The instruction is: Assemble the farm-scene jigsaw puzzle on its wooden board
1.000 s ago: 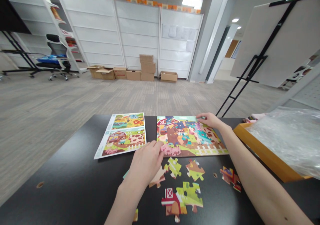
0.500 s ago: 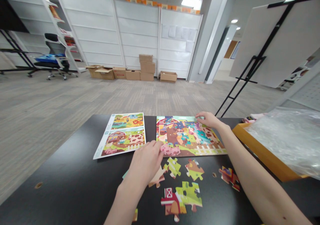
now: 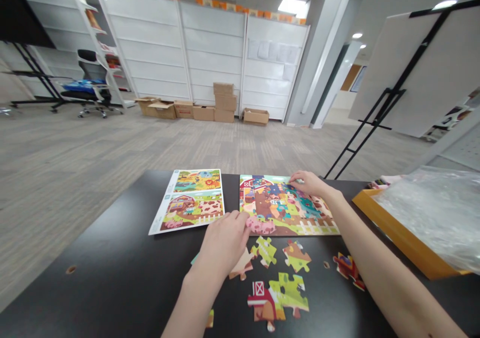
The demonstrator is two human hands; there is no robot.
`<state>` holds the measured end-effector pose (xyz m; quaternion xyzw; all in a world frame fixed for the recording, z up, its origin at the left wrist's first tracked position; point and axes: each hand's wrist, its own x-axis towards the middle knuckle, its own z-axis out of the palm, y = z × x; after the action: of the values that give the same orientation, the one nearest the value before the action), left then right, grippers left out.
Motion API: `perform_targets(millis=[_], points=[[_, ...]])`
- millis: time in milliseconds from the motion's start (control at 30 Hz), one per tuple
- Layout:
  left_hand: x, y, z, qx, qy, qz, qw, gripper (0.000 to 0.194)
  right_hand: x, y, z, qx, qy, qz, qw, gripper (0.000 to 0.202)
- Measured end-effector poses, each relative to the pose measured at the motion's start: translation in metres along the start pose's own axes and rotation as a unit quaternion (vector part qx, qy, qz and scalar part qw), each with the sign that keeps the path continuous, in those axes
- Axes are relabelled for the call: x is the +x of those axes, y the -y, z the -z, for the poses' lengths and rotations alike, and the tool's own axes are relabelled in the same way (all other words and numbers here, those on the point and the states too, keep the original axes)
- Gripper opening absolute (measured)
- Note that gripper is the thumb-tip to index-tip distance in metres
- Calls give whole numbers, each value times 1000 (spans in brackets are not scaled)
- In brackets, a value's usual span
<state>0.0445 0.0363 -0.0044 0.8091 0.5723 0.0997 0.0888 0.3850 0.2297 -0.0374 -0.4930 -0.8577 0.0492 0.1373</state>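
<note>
A farm-scene jigsaw puzzle [image 3: 262, 210] lies in its tray on the black table, its picture partly filled with pieces. My left hand [image 3: 228, 233] is at the puzzle's near left corner, fingers together and curled over the edge. At the far side, my right hand [image 3: 308, 183] bends its fingertips down onto the upper part of the picture; whatever they pinch is hidden. Nearer to me lie a green piece [image 3: 264, 251], a brown-and-green piece [image 3: 297, 256], and joined barn pieces [image 3: 264, 303]. A beige piece [image 3: 242, 265] is partly covered by my left hand.
A reference sheet [image 3: 193, 208] with two pictures lies left of the puzzle. A red piece [image 3: 348, 269] is beside my right forearm. On the right stands a yellow box [image 3: 397, 238] with clear plastic wrapping [image 3: 431, 213]. Cardboard boxes [image 3: 225, 103] stand by the far shelves.
The view has shifted slightly, so the whole scene sits a little further right. My right hand has moved slightly left along the puzzle's far part. My left hand stays at the corner.
</note>
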Motion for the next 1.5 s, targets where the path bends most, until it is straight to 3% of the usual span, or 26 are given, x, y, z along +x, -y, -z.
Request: perform_targets(millis=[200, 367, 500, 767, 1033, 1267, 1500], points=[[-2, 1, -2, -13, -8, -14, 1000, 19, 7, 32, 7, 25, -19, 21, 999, 24], [-4, -1, -4, -18, -8, -33, 999, 18, 36, 84, 4, 18, 47, 107, 993, 26], [-6, -1, -5, -25, -19, -34, 999, 16, 61, 107, -2, 0, 100, 126, 987, 32], [-9, 2, -1, -37, -28, -47, 998, 19, 79, 113, -9, -33, 174, 109, 978, 38], [-10, 1, 2, -36, -23, -48, 998, 19, 76, 120, -2, -12, 190, 54, 980, 37], [-10, 2, 2, -39, -22, -47, 998, 20, 72, 115, 6, 24, 184, 86, 979, 23], [-9, 2, 0, -29, -20, -46, 998, 17, 64, 119, 22, 57, 194, 75, 977, 19]])
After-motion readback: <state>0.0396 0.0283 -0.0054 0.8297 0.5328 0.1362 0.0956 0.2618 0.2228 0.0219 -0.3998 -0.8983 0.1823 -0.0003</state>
